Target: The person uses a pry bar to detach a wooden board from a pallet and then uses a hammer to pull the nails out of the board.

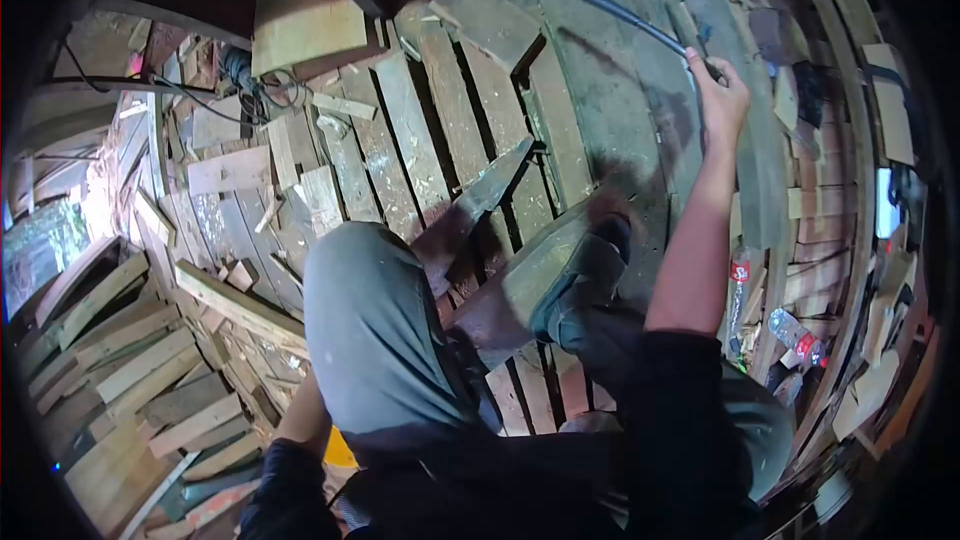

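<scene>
My right hand (718, 90), fingers closed, grips one end of a long dark bar (615, 12). The bar reaches away to the upper left, over grey floorboards (640, 90). On the other side, my left forearm (308, 412) runs down beside my bent knee (365, 310), and the leg hides the fingers. My shoe (590, 275) rests at a wide board (520, 280) lying across the slatted floor. A narrower plank with a pointed end (478, 202) lies just ahead of it.
Stacked wood offcuts (150, 370) fill the left side, with a long batten (235, 305) near my knee. Tangled cables (250, 90) lie at the upper left. Gaps run between the floor slats (410, 130). Plastic bottles (797, 337) lie at right beside a wooden beam (850, 190).
</scene>
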Demonstrator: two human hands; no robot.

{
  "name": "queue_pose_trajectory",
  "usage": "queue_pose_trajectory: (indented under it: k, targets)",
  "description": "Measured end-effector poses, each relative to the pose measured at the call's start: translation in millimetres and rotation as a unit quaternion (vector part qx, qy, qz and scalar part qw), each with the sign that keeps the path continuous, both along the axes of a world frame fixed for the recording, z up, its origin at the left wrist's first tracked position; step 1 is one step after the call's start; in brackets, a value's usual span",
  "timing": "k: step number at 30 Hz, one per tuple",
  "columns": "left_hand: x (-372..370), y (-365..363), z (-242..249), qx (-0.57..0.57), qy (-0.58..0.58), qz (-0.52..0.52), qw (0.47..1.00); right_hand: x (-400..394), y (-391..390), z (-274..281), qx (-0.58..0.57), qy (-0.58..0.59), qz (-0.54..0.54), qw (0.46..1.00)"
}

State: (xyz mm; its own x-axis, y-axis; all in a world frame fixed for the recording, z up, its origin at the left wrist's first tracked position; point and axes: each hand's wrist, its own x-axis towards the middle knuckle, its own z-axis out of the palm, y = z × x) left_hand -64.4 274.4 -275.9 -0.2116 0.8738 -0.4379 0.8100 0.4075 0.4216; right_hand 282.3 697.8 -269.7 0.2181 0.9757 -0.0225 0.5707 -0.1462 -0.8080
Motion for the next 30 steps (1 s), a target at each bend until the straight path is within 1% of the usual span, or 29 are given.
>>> queue_pose_trajectory:
  k: [1,2,3,4,5,6,7,8,9,10,11,12,13,14,15,17,18,19,21,22,23,24,25,26,27,28,29,30]
  targets:
    - [-8,9,2,0.019,-0.003,0.014,1.0,-5,-5,16,0.006,0.04,0.038,0.998]
    - [-18,18,2,0.036,-0.006,0.027,0.999,-10,-9,30,0.049,0.025,0.083,0.995]
    - [-26,32,1,0.11,-0.01,0.058,0.992,-17,-15,46,0.059,0.019,0.083,0.995]
    - [-31,38,1,0.216,-0.017,0.084,0.973,-27,-22,63,0.04,0.027,0.119,0.992]
    - [-38,49,0,0.317,-0.022,0.111,0.942,-38,-29,74,0.018,0.033,0.156,0.987]
    - [-42,59,1,0.319,-0.027,0.122,0.94,-48,-37,75,0.019,0.04,0.196,0.98]
    - [-44,72,4,0.321,-0.1,0.131,0.933,-65,-51,77,0.041,0.046,0.195,0.979]
    - [-46,77,5,0.325,-0.172,0.135,0.92,-77,-59,68,0.068,0.04,0.247,0.966]
    - [-46,72,-8,0.332,-0.175,0.138,0.917,-87,-64,61,0.098,0.034,0.296,0.95]
    - [-44,64,-35,0.274,-0.298,0.196,0.893,-106,-81,68,0.044,-0.005,0.304,0.952]
    - [-44,60,-51,0.208,-0.415,0.248,0.851,-125,-101,75,-0.012,-0.044,0.31,0.95]
    - [-39,54,-60,0.144,-0.499,0.297,0.801,-138,-110,68,0.009,-0.062,0.366,0.929]
    - [-30,48,-66,0.114,-0.53,0.313,0.78,-149,-120,54,0.027,-0.079,0.419,0.904]
    - [-20,41,-72,0.079,-0.568,0.337,0.746,-162,-134,45,0.026,-0.082,0.431,0.898]
    - [-10,34,-74,0.062,-0.573,0.343,0.741,-173,-147,36,0.025,-0.084,0.444,0.892]
    - [8,22,-78,0.048,-0.561,0.339,0.753,-188,-168,21,0.0,-0.072,0.473,0.878]
    - [17,19,-79,0.047,-0.548,0.331,0.767,-192,-178,13,0.004,-0.096,0.478,0.873]
    - [24,17,-79,0.048,-0.527,0.318,0.787,-189,-188,-11,0.076,-0.047,0.461,0.883]
    - [34,23,-81,0.053,-0.478,0.281,0.831,-181,-220,-34,0.047,0.104,0.31,0.944]
    - [38,26,-81,0.059,-0.448,0.26,0.854,-175,-243,-46,-0.039,0.192,0.179,0.964]
    - [41,30,-82,0.065,-0.416,0.237,0.876,-174,-265,-56,-0.091,0.337,0.021,0.937]
    - [44,32,-81,0.072,-0.382,0.214,0.896,-166,-291,-82,-0.114,0.389,-0.059,0.912]
    - [48,35,-82,0.078,-0.347,0.192,0.915,-177,-311,-66,-0.189,0.388,-0.112,0.895]
    - [51,39,-83,0.084,-0.312,0.169,0.931,-180,-331,-97,-0.122,0.41,-0.031,0.903]
    - [54,41,-84,0.088,-0.281,0.146,0.944,-166,-350,-159,-0.082,0.222,0.175,0.956]
    - [57,44,-85,0.09,-0.25,0.126,0.956,-183,-346,-109,-0.181,0.268,0.113,0.939]
    - [60,46,-88,0.092,-0.22,0.11,0.965,-191,-344,-90,-0.182,0.267,0.11,0.94]
    - [61,48,-89,0.092,-0.195,0.096,0.972,-196,-343,-79,-0.196,0.241,0.076,0.947]
